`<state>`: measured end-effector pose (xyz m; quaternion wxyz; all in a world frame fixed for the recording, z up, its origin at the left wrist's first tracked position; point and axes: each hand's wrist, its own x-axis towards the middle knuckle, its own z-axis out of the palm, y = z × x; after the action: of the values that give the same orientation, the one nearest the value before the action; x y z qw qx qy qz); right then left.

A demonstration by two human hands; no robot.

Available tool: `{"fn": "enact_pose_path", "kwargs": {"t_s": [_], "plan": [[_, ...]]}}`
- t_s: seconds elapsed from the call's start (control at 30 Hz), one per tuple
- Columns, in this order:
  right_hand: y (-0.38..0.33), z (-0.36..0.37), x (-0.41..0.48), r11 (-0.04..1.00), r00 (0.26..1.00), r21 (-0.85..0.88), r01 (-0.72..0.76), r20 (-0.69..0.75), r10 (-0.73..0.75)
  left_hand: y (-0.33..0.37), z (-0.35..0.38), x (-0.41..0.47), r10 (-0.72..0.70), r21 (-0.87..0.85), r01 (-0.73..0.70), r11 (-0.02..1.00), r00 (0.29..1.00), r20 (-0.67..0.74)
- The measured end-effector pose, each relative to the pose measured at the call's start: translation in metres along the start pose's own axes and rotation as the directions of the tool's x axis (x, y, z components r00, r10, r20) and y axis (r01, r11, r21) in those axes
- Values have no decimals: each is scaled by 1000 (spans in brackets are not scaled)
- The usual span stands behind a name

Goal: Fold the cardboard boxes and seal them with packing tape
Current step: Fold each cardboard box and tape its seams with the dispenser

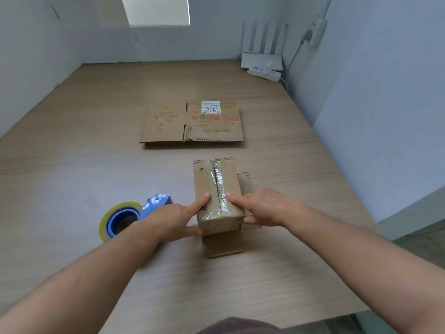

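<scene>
Head view: box (231,179) stands on the table (72,165), a little toward 4 o'clock from the table's middle, long axis running 12 to 6. Clear tape (218,179) runs along its top seam, wrinkled, and wraps over the near end. Below that end a loose flap (224,244) hangs down to the table at 6 o'clock.

Left hand (173,218) comes in from 8 o'clock: index finger straight, pressing the top just left of the seam, thumb against the near-left corner. Right hand (262,208) comes in from 4 o'clock: index finger straight on the top just right of the seam, thumb at the near-right corner. Neither hand grips anything.

Tape roll (108,220) in a blue dispenser (156,201) lies at 9 o'clock of the box, partly behind the left wrist. Flat boxes (192,121) lie stacked at 12 o'clock, well apart, a white label (210,107) on top. Router (262,61) and power strip (265,72) sit in the far corner at 1 o'clock.
</scene>
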<state>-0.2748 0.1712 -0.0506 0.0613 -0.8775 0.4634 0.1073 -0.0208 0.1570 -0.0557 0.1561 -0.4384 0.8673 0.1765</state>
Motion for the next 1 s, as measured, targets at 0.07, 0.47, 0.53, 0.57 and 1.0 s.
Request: {"fn": "enact_pose_path", "kwargs": {"t_s": [0.07, 0.47, 0.53, 0.57, 1.0], "plan": [[0, 4, -1, 1000, 999, -18, 18, -40, -19, 3, 4, 3, -37, -1, 37, 999, 999, -20], [-24, 21, -14, 998, 874, 59, 10, -485, 20, 18, 26, 6, -165, -44, 160, 986, 976, -146], [-23, 19, -13, 998, 884, 68, 12, -466, 22, 21, 27, 5, -189, -66, 181, 981, 969, -156], [-22, 18, -13, 997, 890, 73, 9, -455, 25, 22, 28, 5, -203, -87, 190, 978, 965, -164], [21, 26, -29, 993, 852, -29, 118, -510, -116, 68, 34, -8, -306, -297, 220, 929, 908, -285]]}}
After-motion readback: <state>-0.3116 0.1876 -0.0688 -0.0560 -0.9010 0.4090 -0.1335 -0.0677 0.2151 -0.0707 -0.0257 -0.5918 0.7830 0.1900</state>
